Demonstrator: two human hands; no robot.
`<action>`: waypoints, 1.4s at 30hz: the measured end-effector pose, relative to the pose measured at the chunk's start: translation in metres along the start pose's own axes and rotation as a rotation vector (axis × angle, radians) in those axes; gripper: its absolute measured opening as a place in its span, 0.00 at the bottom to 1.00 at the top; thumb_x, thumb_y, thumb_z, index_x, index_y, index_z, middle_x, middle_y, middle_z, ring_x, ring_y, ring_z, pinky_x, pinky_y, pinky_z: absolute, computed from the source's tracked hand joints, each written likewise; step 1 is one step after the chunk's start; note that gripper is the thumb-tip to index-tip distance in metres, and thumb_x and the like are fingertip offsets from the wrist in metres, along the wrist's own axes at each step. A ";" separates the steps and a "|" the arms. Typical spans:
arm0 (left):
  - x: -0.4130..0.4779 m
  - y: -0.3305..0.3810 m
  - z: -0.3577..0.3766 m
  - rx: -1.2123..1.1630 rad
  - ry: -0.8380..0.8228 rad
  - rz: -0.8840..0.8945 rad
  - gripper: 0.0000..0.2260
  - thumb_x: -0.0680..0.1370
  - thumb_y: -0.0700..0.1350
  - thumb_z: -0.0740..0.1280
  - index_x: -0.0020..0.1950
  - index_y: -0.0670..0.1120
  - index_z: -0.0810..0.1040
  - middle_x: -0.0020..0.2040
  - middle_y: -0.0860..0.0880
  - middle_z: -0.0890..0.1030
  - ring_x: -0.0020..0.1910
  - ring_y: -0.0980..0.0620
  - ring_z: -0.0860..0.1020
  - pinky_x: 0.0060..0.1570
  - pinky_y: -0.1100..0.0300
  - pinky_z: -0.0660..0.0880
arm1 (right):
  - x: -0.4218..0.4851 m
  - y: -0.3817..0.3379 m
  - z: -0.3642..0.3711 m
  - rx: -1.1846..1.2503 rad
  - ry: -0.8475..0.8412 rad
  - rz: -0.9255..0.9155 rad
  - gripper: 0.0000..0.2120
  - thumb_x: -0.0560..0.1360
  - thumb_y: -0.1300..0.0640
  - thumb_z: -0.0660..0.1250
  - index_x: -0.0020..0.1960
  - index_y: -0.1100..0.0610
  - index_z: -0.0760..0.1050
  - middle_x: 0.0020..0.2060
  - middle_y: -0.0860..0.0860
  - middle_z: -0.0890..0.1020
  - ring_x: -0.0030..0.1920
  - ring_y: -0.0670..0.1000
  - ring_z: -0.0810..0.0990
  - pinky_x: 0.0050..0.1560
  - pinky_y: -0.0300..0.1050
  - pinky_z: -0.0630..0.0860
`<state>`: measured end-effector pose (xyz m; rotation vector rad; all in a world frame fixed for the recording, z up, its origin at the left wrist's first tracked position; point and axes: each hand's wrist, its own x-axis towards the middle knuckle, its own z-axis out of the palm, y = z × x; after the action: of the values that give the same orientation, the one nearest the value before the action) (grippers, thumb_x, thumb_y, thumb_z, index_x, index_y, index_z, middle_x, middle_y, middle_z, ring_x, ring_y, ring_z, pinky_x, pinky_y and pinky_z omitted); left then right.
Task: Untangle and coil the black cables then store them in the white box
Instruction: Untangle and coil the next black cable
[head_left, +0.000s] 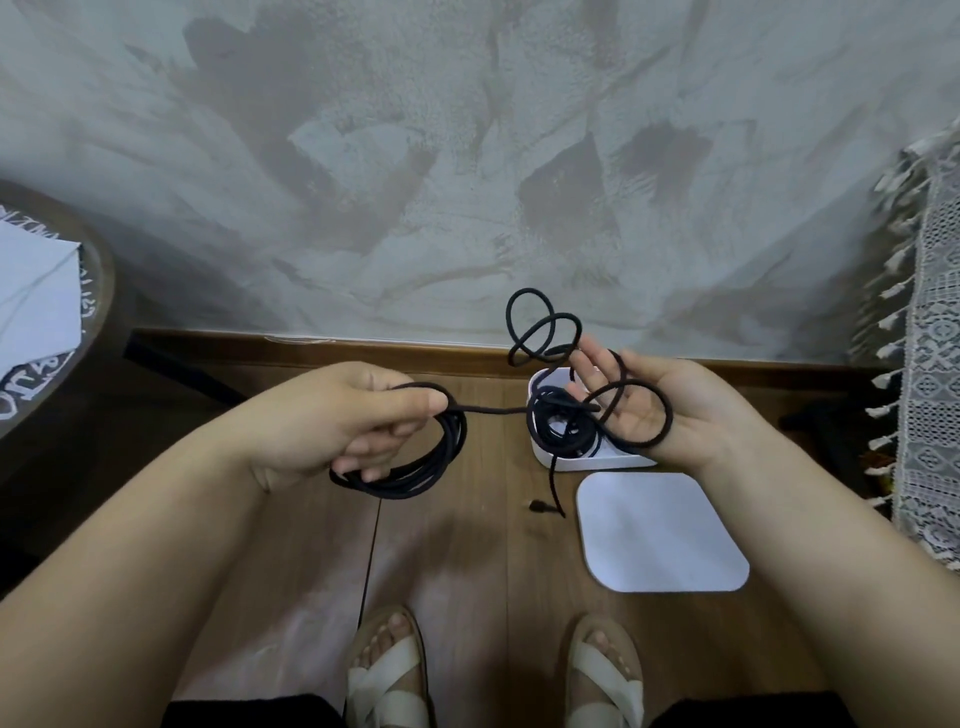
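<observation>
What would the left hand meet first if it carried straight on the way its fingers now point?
Most likely the tangled black cable draped over the right hand, then its fingers; the white box looks lower, though depth is unclear.

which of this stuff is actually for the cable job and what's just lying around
For the job:
black cable, coil gripped in left hand, loose loops draped over open right hand
white box, more cable inside
lid, off, beside the box

Lying about:
lace cloth at right
white paper on round table at left
</observation>
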<state>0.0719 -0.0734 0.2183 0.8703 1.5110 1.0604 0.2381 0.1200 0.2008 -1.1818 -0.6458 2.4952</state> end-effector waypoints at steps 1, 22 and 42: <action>0.000 0.000 0.000 -0.057 -0.002 0.025 0.16 0.70 0.52 0.68 0.25 0.50 0.69 0.18 0.52 0.61 0.17 0.57 0.59 0.26 0.62 0.68 | 0.001 0.000 -0.001 -0.033 0.001 0.008 0.14 0.82 0.60 0.53 0.63 0.62 0.72 0.45 0.53 0.85 0.37 0.50 0.85 0.38 0.51 0.82; 0.004 0.009 0.009 -0.639 0.138 0.203 0.17 0.75 0.48 0.59 0.27 0.48 0.68 0.16 0.56 0.60 0.15 0.60 0.58 0.22 0.65 0.67 | -0.013 0.017 0.007 -0.790 -0.025 -0.161 0.17 0.81 0.45 0.54 0.55 0.54 0.77 0.49 0.54 0.84 0.45 0.56 0.84 0.43 0.50 0.80; 0.012 -0.003 0.015 -0.070 0.404 0.110 0.18 0.80 0.47 0.61 0.31 0.45 0.66 0.20 0.52 0.63 0.19 0.54 0.61 0.29 0.58 0.66 | -0.016 0.038 0.012 -1.286 -0.272 -0.557 0.06 0.75 0.59 0.67 0.40 0.51 0.77 0.31 0.43 0.80 0.35 0.46 0.80 0.43 0.41 0.78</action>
<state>0.0847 -0.0603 0.2108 0.7240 1.7592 1.4248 0.2354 0.0766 0.1983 -0.7101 -2.4338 1.6203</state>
